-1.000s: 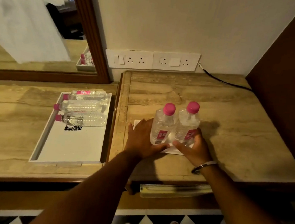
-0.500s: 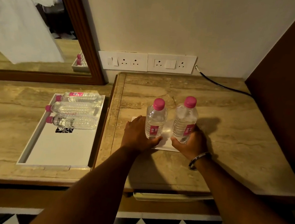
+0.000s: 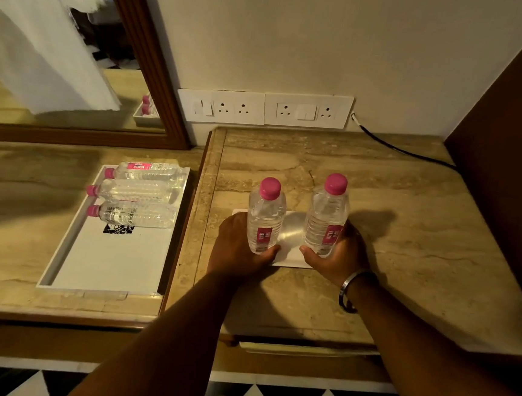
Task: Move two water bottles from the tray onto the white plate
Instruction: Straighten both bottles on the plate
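Observation:
Two clear water bottles with pink caps stand upright over the white plate (image 3: 291, 238) on the marble counter. My left hand (image 3: 236, 246) wraps the base of the left bottle (image 3: 266, 217). My right hand (image 3: 340, 255) grips the lower part of the right bottle (image 3: 327, 219), which looks slightly raised and tilted. A gap of bare plate shows between the bottles. To the left, the white tray (image 3: 68, 253) holds three more bottles (image 3: 137, 191) lying on their sides at its far end.
A wooden-framed mirror (image 3: 145, 61) stands behind the tray. Wall sockets (image 3: 264, 108) sit above the counter's back edge, with a black cable (image 3: 399, 148) running right. A dark wooden panel (image 3: 509, 156) borders the right side. Checkered floor lies below.
The two bottles, close together a second ago, are now spread apart, the left one moved left and the right one moved right. Both hands shifted from the plate's edge to gripping the bottles.

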`<state>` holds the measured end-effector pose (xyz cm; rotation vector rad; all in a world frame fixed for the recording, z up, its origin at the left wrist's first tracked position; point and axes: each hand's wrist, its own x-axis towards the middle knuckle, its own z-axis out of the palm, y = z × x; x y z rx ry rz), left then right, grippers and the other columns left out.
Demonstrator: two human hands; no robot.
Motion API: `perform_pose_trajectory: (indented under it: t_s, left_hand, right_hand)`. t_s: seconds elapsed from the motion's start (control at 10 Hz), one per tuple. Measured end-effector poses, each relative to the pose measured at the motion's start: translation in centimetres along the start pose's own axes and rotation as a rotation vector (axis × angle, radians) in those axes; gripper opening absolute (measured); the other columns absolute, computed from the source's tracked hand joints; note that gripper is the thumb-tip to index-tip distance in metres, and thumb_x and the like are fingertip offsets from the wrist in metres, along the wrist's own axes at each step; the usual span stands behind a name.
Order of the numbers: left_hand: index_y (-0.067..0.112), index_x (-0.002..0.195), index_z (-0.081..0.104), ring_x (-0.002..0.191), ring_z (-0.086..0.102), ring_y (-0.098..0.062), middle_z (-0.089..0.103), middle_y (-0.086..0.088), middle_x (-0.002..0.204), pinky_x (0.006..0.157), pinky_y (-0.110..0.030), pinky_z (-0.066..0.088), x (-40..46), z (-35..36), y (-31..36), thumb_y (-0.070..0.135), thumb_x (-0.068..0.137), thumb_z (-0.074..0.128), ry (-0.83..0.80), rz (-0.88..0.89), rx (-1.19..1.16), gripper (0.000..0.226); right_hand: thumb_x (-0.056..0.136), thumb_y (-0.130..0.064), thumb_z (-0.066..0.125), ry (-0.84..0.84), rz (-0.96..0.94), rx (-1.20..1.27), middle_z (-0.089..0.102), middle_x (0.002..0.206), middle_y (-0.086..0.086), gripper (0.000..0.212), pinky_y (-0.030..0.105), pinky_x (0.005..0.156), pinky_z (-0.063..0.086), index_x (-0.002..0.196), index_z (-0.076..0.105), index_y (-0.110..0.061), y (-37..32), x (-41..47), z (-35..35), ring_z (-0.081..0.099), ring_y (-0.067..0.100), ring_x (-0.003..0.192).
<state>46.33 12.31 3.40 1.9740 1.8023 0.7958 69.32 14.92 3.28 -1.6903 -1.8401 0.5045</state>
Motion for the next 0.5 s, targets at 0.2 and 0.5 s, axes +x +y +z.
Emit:
perform_pose_trajectory:
  t_s: [0.2,0.5]
  left_hand:
    - [0.007,0.123,0.06,0.101,0.062,-0.029,0.067,-0.014,0.108,0.094,-0.049,0.05,0.52,0.2,-0.09,0.05,0.08,0.084,0.022,0.02,0.02,0.065]
    - [0.016,0.128,0.055,0.101,0.059,-0.02,0.067,-0.009,0.112,0.09,-0.035,0.047,0.54,-0.54,-0.14,0.072,0.072,0.074,0.05,0.102,-0.037,0.082]
  right_hand:
    - [0.055,-0.067,0.069,-0.011,-0.02,-0.012,0.065,0.104,0.006,0.086,0.043,0.084,0.054,0.119,0.05,-0.014,-0.03,0.31,0.15,0.063,0.024,0.097]
    - [0.052,-0.069,0.073,0.002,0.0,0.152,0.063,0.117,0.005,0.096,0.041,0.09,0.051,0.129,0.04,-0.021,-0.73,-0.62,-0.61,0.061,0.023,0.107]
